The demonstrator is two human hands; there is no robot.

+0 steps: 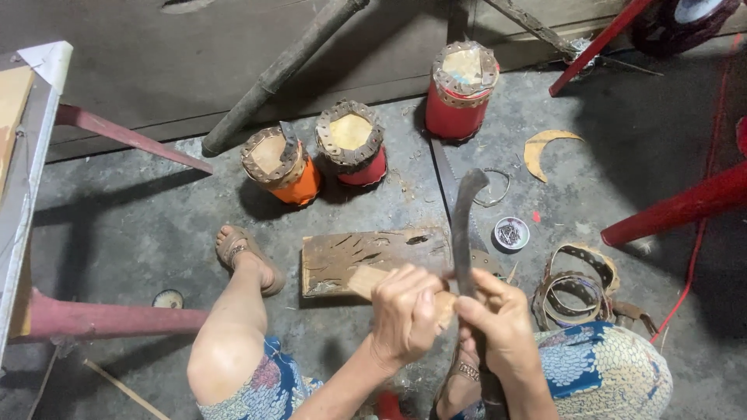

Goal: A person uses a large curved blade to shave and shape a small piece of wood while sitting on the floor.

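Concrete floor [140,225] is lying grey and littered with shavings under a person sitting low, knees spread, one sandalled foot [247,260] resting flat on it. Red metal legs [677,208] are slanting in from the right and a pink bar [93,317] is running along the left. A dark pole [280,71] is leaning against the back wall.

Three drums are standing in a loose row behind the work: a red one [461,92] farthest back, a smaller red one [352,144] and an orange one [280,167] side by side, each laced around its top.

A scarred wooden board [354,255] is lying in front of the hands. The left hand [405,311] is closing fully around a pale wooden piece [366,278], holding it just above the board's near edge. The right hand [498,319] is gripping tight on the handle of a curved knife [464,225], whose blade is pointing up and away, touching the wooden piece.

Leather hoops [580,288] are lying coiled by the right knee. A crescent offcut [545,148], a wire ring [494,190] and a small round tin [511,232] are sitting well apart beyond them.
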